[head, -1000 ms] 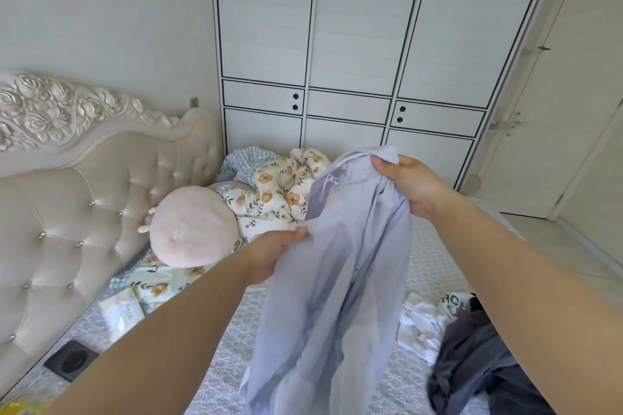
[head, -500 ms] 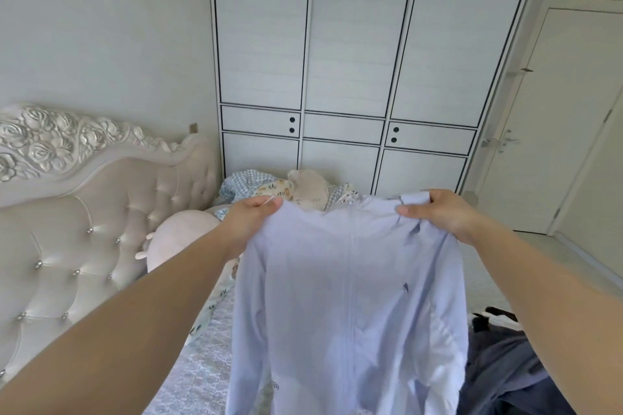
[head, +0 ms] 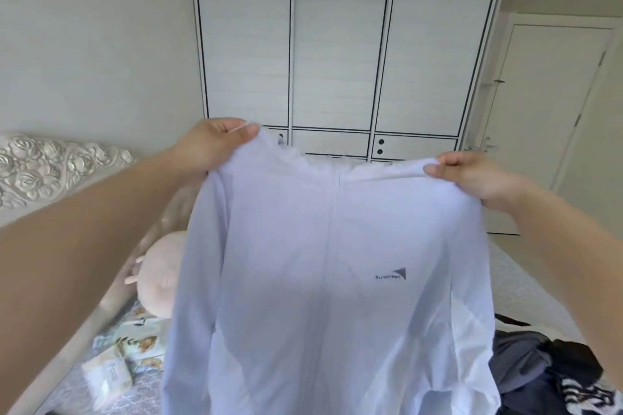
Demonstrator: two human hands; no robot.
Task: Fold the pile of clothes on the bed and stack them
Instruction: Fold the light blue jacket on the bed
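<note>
A pale lilac zip-up jacket (head: 323, 280) with a small grey chest logo hangs spread out in front of me, held up by its shoulders. My left hand (head: 215, 141) pinches the left shoulder and my right hand (head: 472, 175) pinches the right shoulder. The jacket's lower part runs out of the frame at the bottom. A pile of dark grey and black-and-white clothes (head: 546, 371) lies on the bed (head: 519, 283) at the lower right, partly hidden by the jacket.
A pink round plush (head: 158, 276) and floral bedding (head: 135, 337) lie by the tufted headboard (head: 50, 175) on the left. A white packet (head: 108, 377) sits on the bed. White wardrobe doors (head: 337, 61) stand behind, a door (head: 546, 104) at right.
I have raised the jacket higher and spread it wider by the shoulders. My view has tilted up, showing more of the wardrobe. The logo now faces me.
</note>
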